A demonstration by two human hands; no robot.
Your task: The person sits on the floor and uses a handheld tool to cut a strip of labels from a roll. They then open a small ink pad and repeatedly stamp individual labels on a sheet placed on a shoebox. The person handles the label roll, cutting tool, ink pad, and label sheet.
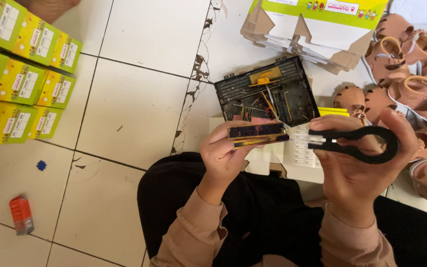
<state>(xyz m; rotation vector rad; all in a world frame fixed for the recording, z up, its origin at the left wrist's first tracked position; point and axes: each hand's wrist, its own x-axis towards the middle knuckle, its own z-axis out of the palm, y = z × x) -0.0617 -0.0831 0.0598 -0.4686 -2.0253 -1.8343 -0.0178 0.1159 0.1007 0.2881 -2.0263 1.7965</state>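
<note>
Stamp block: a dark bar with a yellow underside, held level above the person's lap. The left hand is closed around its left end, thumb on top, fingers curled beneath. Black tweezers, broad and looped at the far end, lie across the right hand, which is pinched shut on them; their tips meet the right end of the block, though whether they grip a piece of type there cannot be told. Just behind, on the tiled floor, sits an open black case of small parts with a yellow piece in it. A white printed sheet lies under the hands. Flat carton blanks are stacked toward the top edge of the floor; tan children's sandals are heaped at the right edge; yellow-green boxes are piled at the left; a small red packet lies near the lower left corner. Risk: a slip of the tweezer tips could likely flick a small piece onto the floor, since both hands work unsupported in the air
</note>
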